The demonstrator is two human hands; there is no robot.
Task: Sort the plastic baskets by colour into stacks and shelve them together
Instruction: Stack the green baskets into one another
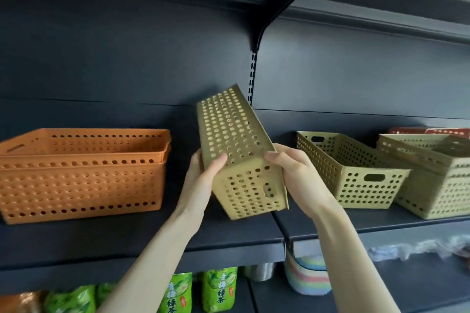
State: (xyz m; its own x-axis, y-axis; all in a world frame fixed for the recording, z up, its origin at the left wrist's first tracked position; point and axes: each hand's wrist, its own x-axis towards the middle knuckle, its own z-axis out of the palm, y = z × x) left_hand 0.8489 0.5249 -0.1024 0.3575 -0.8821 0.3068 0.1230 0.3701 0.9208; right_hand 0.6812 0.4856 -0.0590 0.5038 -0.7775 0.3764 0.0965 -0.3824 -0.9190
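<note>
A narrow olive-green perforated basket [236, 150] is tipped on its side above the dark shelf [229, 234], held between both hands. My left hand [203, 173] grips its left wall, thumb on the perforated face. My right hand [292, 173] clasps its right edge. A stack of orange baskets [81, 175] stands on the shelf at the left. To the right sit a single olive-green basket [356, 173] and, further right, a stack of wider olive-green baskets [437, 180].
A red-brown basket rim [429, 131] shows behind the right-hand stack. Below the shelf are green tea packets [218, 290], a pastel striped bowl stack [307, 277] and a metal can [262, 270]. Another shelf and its bracket [256, 43] hang overhead.
</note>
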